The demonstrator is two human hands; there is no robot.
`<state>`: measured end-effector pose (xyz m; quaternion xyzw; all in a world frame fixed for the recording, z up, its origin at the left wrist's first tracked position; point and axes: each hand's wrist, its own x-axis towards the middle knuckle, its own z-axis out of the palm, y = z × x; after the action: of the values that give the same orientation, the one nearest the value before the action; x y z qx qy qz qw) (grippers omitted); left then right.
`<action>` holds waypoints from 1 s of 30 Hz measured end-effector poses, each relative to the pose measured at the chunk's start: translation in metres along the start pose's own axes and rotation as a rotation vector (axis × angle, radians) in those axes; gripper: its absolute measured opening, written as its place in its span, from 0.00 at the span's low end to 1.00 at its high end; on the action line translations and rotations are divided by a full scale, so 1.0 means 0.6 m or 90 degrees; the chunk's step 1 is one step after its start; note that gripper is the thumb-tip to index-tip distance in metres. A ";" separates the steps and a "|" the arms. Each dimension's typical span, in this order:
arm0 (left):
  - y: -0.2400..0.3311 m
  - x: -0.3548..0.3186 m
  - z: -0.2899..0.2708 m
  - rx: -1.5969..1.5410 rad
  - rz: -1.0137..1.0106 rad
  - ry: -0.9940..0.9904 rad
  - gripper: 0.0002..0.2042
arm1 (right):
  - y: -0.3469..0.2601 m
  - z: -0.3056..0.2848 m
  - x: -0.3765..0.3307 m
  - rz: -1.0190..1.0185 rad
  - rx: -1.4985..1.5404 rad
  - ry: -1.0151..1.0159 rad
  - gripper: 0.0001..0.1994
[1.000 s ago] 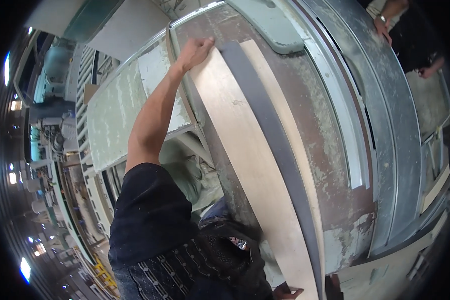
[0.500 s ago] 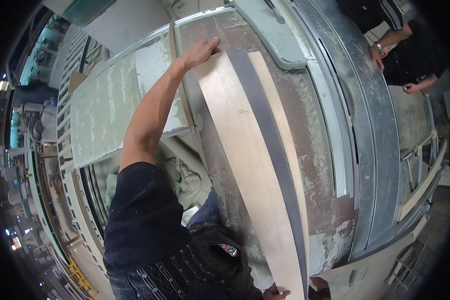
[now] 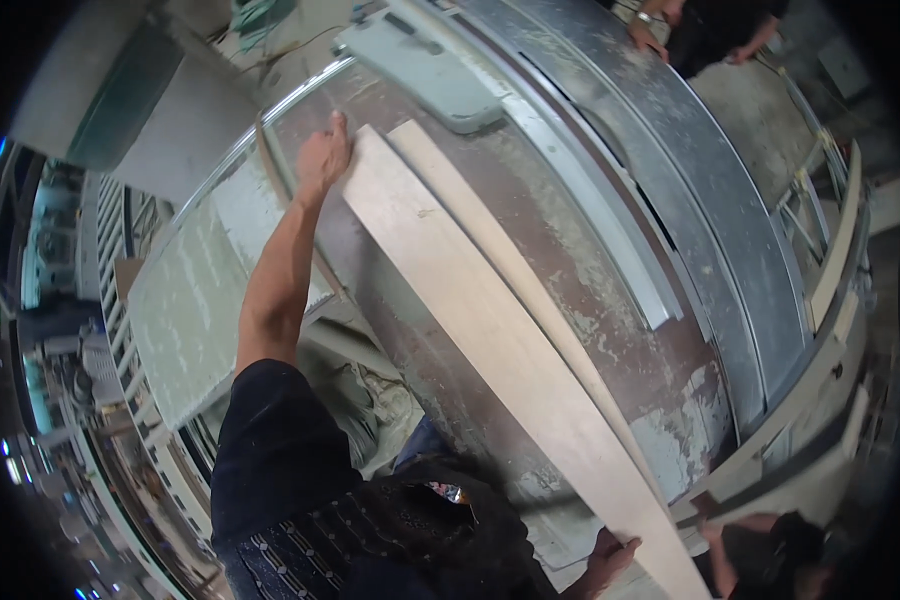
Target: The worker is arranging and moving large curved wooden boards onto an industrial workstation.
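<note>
A long, pale wooden board (image 3: pixel 490 330) runs slantwise over a worn brown tabletop (image 3: pixel 425 350). At its far end, my left hand (image 3: pixel 325 153) is closed on the corner edge, the thumb pointing upward. Down at the near end, my right hand (image 3: pixel 613 553) grips the board's left edge; its fingers underneath are hidden. A second pale board (image 3: pixel 515 265) shows as a narrower strip along the right side of the first one, partly covered by it.
A pale green, rounded panel (image 3: pixel 420 75) and metal profiles (image 3: pixel 590 200) lie along the table's far right side. Left stands a scuffed green board (image 3: pixel 195 320). Another person's hand (image 3: pixel 712 535) is at lower right; a person in black (image 3: pixel 715 35) stands at upper right.
The dark grey strip between the two pale wood surfaces is now covered. My view has turned, and the board's near end appears farther right, with more of my right hand showing.
</note>
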<state>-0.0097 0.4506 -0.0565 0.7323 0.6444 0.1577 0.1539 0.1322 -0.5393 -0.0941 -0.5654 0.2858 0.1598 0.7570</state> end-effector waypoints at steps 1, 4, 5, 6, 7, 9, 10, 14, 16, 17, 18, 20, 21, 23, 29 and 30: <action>-0.004 0.008 0.014 0.008 0.059 0.045 0.45 | -0.002 0.034 -0.015 0.028 -0.034 0.072 0.29; -0.040 0.047 0.041 0.235 0.346 0.058 0.29 | -0.005 0.123 -0.049 0.037 -0.020 0.057 0.31; -0.046 0.055 0.055 0.216 0.374 0.099 0.28 | -0.010 0.143 -0.063 0.036 -0.085 0.080 0.31; -0.042 0.072 0.062 0.188 0.269 -0.017 0.29 | -0.010 0.163 -0.066 0.031 -0.055 0.120 0.32; -0.040 0.078 0.070 0.220 0.342 0.022 0.29 | -0.012 0.171 -0.085 -0.044 -0.117 0.078 0.33; -0.019 0.088 0.074 -0.118 0.127 -0.113 0.36 | -0.032 0.180 -0.109 0.016 -0.176 0.101 0.34; -0.012 0.090 0.063 -0.119 0.139 -0.216 0.40 | -0.046 0.181 -0.115 0.040 -0.215 0.079 0.34; 0.026 0.061 0.034 -0.201 0.073 -0.268 0.36 | -0.100 0.192 -0.124 0.138 -0.301 0.123 0.30; 0.042 0.048 0.025 -0.242 0.074 -0.311 0.39 | -0.130 0.196 -0.123 0.183 -0.508 0.093 0.28; 0.046 0.042 0.021 -0.271 0.101 -0.331 0.41 | -0.140 0.198 -0.120 0.170 -0.563 0.071 0.25; 0.050 0.037 0.020 -0.301 0.119 -0.348 0.44 | -0.150 0.198 -0.120 0.183 -0.570 0.077 0.25; 0.051 0.029 0.016 -0.309 0.100 -0.344 0.45 | -0.163 0.200 -0.114 0.189 -0.661 0.047 0.27; 0.054 0.026 0.017 -0.318 0.088 -0.350 0.45 | -0.167 0.200 -0.113 0.186 -0.667 0.062 0.27; 0.052 0.023 0.012 -0.266 0.099 -0.358 0.45 | -0.174 0.201 -0.113 0.166 -0.665 0.064 0.26; 0.072 0.028 0.020 -0.204 0.102 -0.383 0.45 | -0.259 0.270 -0.146 -0.161 -0.502 -0.044 0.30; 0.071 0.032 0.021 -0.194 0.098 -0.378 0.45 | -0.286 0.306 -0.148 -0.215 -0.470 -0.153 0.37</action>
<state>0.0363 0.4644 -0.0490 0.7614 0.4831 0.0436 0.4301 0.2053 -0.4113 0.1277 -0.8149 0.0225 0.1896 0.5472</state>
